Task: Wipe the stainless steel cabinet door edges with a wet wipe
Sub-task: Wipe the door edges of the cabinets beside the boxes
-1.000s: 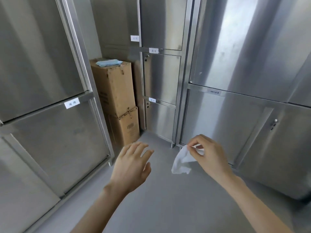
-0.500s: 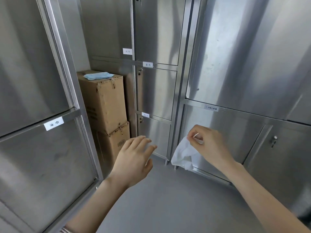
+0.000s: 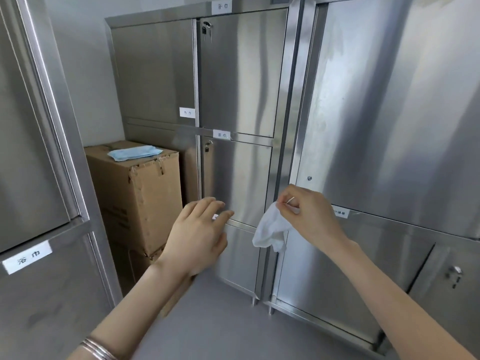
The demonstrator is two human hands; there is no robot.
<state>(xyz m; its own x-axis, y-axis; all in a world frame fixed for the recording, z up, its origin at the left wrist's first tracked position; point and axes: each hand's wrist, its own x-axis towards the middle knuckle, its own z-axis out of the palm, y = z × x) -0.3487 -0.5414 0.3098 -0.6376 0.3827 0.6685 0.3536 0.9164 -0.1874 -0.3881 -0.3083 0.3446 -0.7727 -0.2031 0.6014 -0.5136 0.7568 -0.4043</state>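
Right hand (image 3: 309, 216) pinches hanging wet wipe (image 3: 271, 231); left hand (image 3: 197, 235) hovers flat.

A narrow room is lined with stainless steel cabinets (image 3: 241, 79) on the left, at the back and on the right, their brushed panels catching soft streaks of light. Small white labels (image 3: 222, 134) with dark characters are stuck on the rails between panels, and small locks (image 3: 207, 146) hang at some edges. In the back left corner, against a pale grey wall (image 3: 85, 74), cardboard boxes (image 3: 145, 196) are stacked, with a light blue packet (image 3: 133, 153) lying on top. The floor (image 3: 220, 320) is smooth and grey.
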